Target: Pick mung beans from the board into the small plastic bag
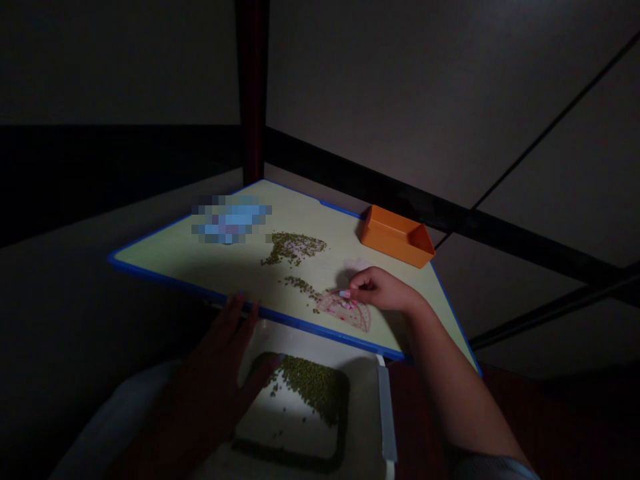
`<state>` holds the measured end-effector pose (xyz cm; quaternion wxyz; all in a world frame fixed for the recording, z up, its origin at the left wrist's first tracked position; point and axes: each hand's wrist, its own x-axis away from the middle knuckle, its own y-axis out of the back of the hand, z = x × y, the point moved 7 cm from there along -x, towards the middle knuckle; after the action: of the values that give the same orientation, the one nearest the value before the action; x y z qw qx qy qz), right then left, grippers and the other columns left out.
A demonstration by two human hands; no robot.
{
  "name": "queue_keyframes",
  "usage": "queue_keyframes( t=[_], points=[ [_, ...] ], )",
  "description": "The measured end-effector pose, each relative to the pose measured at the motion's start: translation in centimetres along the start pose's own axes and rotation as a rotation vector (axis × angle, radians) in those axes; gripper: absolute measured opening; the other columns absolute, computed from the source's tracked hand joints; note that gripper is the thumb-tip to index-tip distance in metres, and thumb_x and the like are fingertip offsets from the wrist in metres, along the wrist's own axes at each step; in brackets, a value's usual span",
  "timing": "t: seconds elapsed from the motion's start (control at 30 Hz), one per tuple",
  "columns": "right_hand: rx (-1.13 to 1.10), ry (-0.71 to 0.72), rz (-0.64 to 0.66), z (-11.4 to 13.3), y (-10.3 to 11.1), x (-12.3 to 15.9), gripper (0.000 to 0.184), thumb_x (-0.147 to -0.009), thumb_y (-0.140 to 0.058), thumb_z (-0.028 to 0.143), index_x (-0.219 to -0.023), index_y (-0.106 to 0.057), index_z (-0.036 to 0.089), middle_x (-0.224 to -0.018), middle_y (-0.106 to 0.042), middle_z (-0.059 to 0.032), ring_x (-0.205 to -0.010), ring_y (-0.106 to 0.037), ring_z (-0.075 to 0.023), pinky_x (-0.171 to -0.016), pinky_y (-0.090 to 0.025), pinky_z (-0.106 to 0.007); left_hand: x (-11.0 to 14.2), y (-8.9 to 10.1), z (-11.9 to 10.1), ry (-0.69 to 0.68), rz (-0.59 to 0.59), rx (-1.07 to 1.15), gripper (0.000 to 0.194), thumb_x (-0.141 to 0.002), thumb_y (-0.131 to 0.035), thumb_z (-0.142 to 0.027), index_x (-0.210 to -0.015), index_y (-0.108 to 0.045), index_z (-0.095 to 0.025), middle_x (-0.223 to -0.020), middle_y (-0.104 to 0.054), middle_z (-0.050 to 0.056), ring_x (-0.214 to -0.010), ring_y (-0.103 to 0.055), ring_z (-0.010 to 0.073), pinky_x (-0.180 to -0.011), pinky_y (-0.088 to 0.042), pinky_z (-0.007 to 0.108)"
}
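Note:
My right hand [380, 288] is over the low table, thumb and fingers pinched together. A small pale blue and pink spot shows at its fingertips; I cannot tell what it is. Just below lies a clear pinkish half-round piece [364, 319] with small pink and white bits on it. Small green beans [303, 287] trail leftward from that piece, and a larger pile of beans [290, 245] mixed with pale bits lies farther back. In shadow, my left hand [233, 340] has its fingers apart by the table's blue front edge, above a white bin [367, 400].
The pale yellow tabletop [165, 252] has a blue rim. An orange open box [397, 237] stands at its back right. A blurred-out blue item [233, 220] lies at the left. More green beans [320, 383] are in the bin below. Walls stand close behind.

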<state>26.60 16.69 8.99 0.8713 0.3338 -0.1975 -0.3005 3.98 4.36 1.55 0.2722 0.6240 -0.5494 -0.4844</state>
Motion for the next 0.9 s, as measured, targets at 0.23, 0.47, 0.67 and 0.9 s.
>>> queue_keyframes(
  t=[0.23, 0.47, 0.67, 0.9],
  points=[
    [0.023, 0.022, -0.022, 0.4, -0.4, -0.5, 0.036, -0.089, -0.054, 0.039, -0.065, -0.058, 0.013, -0.056, -0.04, 0.0048, -0.055, -0.033, -0.0077, -0.054, -0.026, -0.024, -0.1, 0.2, -0.2, 0.002, -0.003, 0.007, 0.08, -0.084, -0.043, -0.065, -0.148, -0.031, -0.019, -0.163, -0.019, 0.012, -0.148, -0.022, 0.0321, -0.116, -0.029, 0.05],
    [-0.011, 0.054, 0.025, 1.2, -1.3, -0.9, 0.038, -0.087, -0.056, 0.042, -0.063, -0.055, 0.014, -0.055, -0.038, 0.0056, -0.054, -0.031, -0.0076, -0.054, -0.026, -0.024, -0.2, 0.3, -0.3, 0.0, -0.003, -0.01, 0.08, -0.084, -0.042, -0.065, -0.146, -0.034, -0.017, -0.162, -0.022, 0.014, -0.148, -0.022, 0.0318, -0.115, -0.031, 0.051],
    [-0.088, 0.063, 0.063, 1.4, -1.3, -0.5, 0.04, -0.087, -0.056, 0.046, -0.061, -0.051, 0.016, -0.054, -0.032, 0.0068, -0.053, -0.027, -0.0072, -0.051, -0.024, -0.023, -0.2, 0.3, -0.3, -0.001, -0.003, -0.021, 0.079, -0.084, -0.043, -0.064, -0.146, -0.034, -0.016, -0.161, -0.023, 0.015, -0.148, -0.022, 0.0323, -0.115, -0.031, 0.05],
    [-0.036, 0.027, -0.069, 0.9, -0.5, -0.6, 0.038, -0.088, -0.053, 0.04, -0.061, -0.053, 0.015, -0.053, -0.038, 0.0055, -0.051, -0.031, -0.0072, -0.051, -0.024, -0.023, -0.3, 0.4, -0.3, 0.004, 0.016, -0.013, 0.08, -0.084, -0.043, -0.064, -0.146, -0.035, -0.013, -0.161, -0.022, 0.016, -0.147, -0.023, 0.0333, -0.115, -0.032, 0.052]
  ],
)
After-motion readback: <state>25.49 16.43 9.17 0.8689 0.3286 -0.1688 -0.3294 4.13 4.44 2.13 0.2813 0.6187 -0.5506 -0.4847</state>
